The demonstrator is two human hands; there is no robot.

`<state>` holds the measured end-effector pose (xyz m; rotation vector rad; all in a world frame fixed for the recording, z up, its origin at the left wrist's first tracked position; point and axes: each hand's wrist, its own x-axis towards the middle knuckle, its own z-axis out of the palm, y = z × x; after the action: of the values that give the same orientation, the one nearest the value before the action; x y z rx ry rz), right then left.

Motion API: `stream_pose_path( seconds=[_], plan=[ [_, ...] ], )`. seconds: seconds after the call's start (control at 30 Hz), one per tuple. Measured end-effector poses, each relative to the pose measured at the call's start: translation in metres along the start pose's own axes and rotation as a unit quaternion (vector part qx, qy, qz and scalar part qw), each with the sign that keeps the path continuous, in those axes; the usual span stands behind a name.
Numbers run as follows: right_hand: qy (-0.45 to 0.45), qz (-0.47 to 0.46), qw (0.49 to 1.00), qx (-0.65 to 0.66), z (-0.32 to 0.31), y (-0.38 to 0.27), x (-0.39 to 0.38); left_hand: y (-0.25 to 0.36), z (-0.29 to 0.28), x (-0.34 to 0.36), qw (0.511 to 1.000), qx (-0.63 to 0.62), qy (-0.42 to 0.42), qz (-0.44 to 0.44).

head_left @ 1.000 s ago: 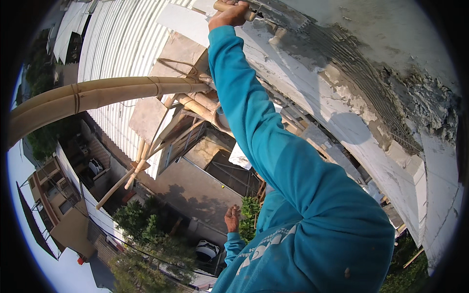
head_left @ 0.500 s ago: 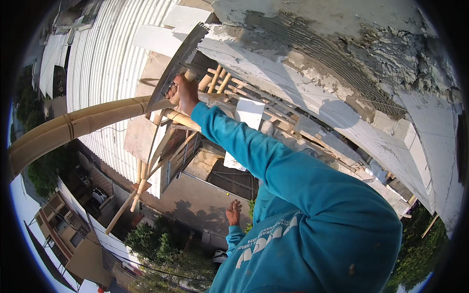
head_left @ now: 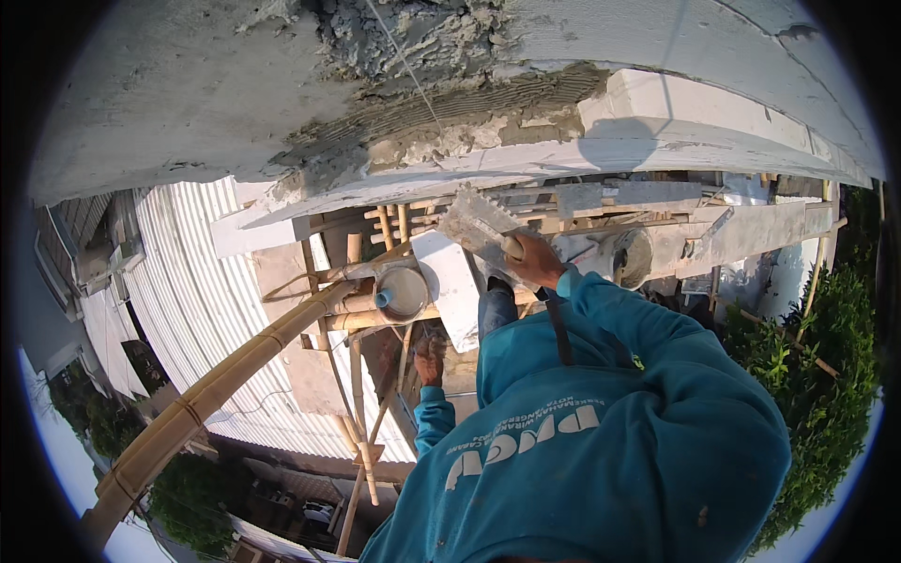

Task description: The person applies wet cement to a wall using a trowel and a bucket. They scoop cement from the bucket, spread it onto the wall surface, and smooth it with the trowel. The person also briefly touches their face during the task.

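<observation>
Overhead view of a person in a teal long-sleeved top beside a partly coated wall (head_left: 206, 113). The right hand (head_left: 537, 261) is closed around the wooden handle (head_left: 513, 247) of a notched trowel (head_left: 469, 223); the metal blade extends from the grip toward the upper left and lies, in this view, below the wall's lower edge. The left hand (head_left: 430, 360) is at lower centre, near thin bamboo poles (head_left: 357, 375); it is small and partly shaded, so how far its fingers are open, and whether they hold anything, cannot be told.

Between the hands, as seen from above, is a white panel (head_left: 443, 272). At its left is a round bucket (head_left: 426, 293) with a blue object (head_left: 383, 298) at its left side. A second round container (head_left: 636, 255) lies to the right of the right hand, beside long boards (head_left: 732, 239).

On the wall, a band of grey mortar (head_left: 413, 120) bears comb-like ridges; rougher, lumpy mortar (head_left: 413, 38) is above it, crossed by a thin string (head_left: 399, 52). A thick bamboo pole (head_left: 225, 361) slants across the left, over a pale corrugated roof (head_left: 178, 272). Green foliage (head_left: 826, 347) fills the right margin.
</observation>
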<state>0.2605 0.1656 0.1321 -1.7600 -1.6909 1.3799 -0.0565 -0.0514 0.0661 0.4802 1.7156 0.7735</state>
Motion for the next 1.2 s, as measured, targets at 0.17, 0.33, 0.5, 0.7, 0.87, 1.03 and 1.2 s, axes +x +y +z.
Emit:
stream_pose_path(
  seconds=[0.17, 0.33, 0.5, 0.7, 0.87, 1.03, 1.2],
  plan=[
    [0.127, 0.080, 0.982, -0.113, -0.086, 0.078, -0.048, 0.065, 0.057, 0.037, 0.988, 0.094, -0.115, 0.046],
    [0.250, 0.341, 0.906, -0.017, -0.062, 0.217, -0.114, 0.080, 0.122, 0.060, 0.945, 0.262, -0.195, 0.010],
    [0.327, 0.477, 0.815, 0.033, 0.007, 0.337, -0.160, 0.088, 0.163, 0.072, 0.808, 0.498, -0.293, 0.112],
    [0.435, 0.513, 0.734, 0.097, 0.035, 0.394, -0.185, 0.084, 0.196, 0.086, 0.766, 0.574, -0.271, 0.102],
    [0.584, 0.465, 0.578, 0.330, 0.009, 0.411, -0.194, 0.076, 0.214, 0.103, 0.727, 0.605, -0.293, 0.143],
    [0.554, 0.223, 0.352, 0.720, -0.060, 0.408, -0.202, 0.098, 0.276, 0.083, 0.709, 0.624, -0.303, 0.125],
    [0.483, 0.150, 0.394, 0.767, -0.024, 0.453, -0.219, 0.094, 0.334, 0.072, 0.737, 0.559, -0.371, 0.083]
  ],
)
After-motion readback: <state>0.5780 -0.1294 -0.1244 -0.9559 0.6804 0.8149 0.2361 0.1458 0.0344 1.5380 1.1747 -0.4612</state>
